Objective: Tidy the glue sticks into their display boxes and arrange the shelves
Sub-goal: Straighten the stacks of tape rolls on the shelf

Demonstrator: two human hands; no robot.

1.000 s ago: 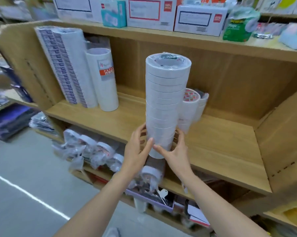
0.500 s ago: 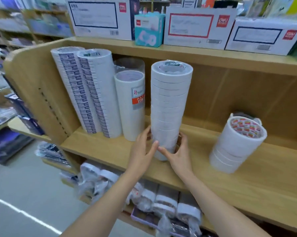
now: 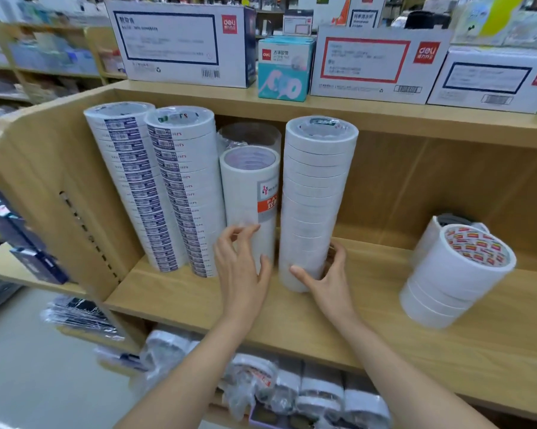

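Tape stack (image 3: 315, 199) now shelved — right fingers (image 3: 335, 258) touching.

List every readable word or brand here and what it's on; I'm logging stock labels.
"deli": red logo on the large white carton, the red-framed carton and the teal box.
Carton print, barcodes, tape stack labels and the orange tape label: too blurred to read.

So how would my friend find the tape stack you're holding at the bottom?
Look at the middle wooden shelf, under the white cardboard boxes. Four tall stacks of tape stand at its left end; take the rightmost one, the plain white stack with the right hand at its base. Its neighbours carry barcode labels or an orange band.
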